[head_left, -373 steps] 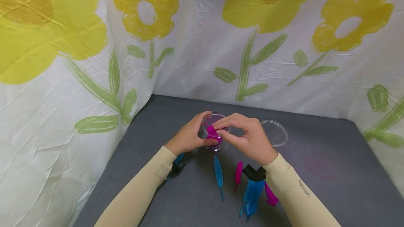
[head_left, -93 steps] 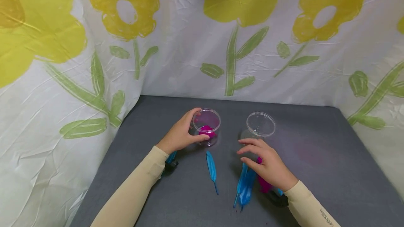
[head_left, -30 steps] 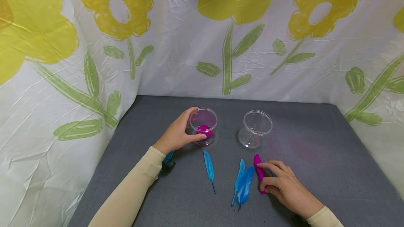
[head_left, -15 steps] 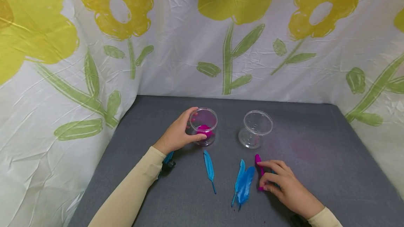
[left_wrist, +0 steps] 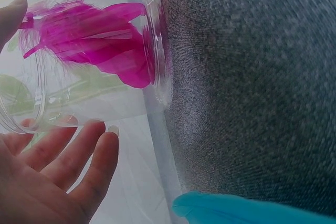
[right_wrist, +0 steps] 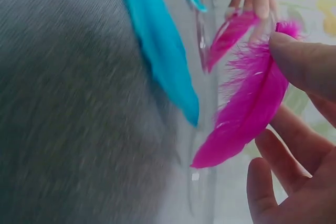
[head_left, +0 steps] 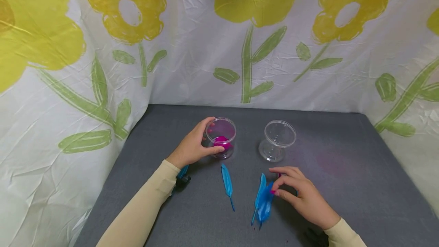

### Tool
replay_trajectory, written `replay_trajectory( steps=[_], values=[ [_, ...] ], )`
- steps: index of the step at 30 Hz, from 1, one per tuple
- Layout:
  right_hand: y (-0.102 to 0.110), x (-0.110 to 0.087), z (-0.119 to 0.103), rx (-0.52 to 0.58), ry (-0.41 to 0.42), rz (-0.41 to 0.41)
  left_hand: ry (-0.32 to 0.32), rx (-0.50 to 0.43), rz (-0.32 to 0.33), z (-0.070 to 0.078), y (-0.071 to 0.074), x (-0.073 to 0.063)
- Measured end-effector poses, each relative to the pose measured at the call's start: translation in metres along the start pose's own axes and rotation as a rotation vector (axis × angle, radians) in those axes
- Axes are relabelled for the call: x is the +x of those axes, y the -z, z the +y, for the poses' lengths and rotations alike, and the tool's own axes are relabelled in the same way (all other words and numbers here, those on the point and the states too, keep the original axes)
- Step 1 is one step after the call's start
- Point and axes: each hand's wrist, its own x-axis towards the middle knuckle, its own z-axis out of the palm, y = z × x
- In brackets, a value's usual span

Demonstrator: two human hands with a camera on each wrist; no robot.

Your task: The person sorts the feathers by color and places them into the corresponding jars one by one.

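Note:
My left hand [head_left: 193, 144] curls round a clear plastic cup [head_left: 223, 129], thumb in front and fingers behind. Bright magenta feathers [left_wrist: 94, 40] lie inside it, seen through the wall in the left wrist view. My right hand [head_left: 305, 199] pinches a magenta feather [right_wrist: 247, 108] by its quill end between thumb and finger, the blade hanging toward the cloth. Right beside this hand two blue feathers [head_left: 265, 203] lie together on the cloth. Another blue feather [head_left: 226, 180] lies by itself in front of the cup.
A clear footed cup [head_left: 279, 134] stands on the grey cloth [head_left: 374, 186] to the right of the held one. More blue feather [head_left: 184, 170] shows by my left wrist. Behind the cloth's far edge hangs a white curtain [head_left: 192, 68] with yellow flowers.
Against half a second ago, my right hand has risen off the cloth and moved slightly left with the magenta feather pinched in it. The left hand and its cup have stayed put.

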Motion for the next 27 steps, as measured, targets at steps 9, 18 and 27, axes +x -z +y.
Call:
replay_trajectory(
  steps=[9,18,27],
  values=[
    [-0.009,0.023,-0.011,0.091,-0.018,-0.033,0.004,0.003,-0.005,0.001,0.0,0.0],
    [-0.017,0.054,-0.028,0.23,-0.044,-0.051,0.01,0.02,-0.006,0.001,0.0,-0.001],
    [-0.02,0.091,-0.053,0.387,-0.024,-0.083,-0.002,0.022,0.003,0.001,0.001,-0.001]
  ],
)
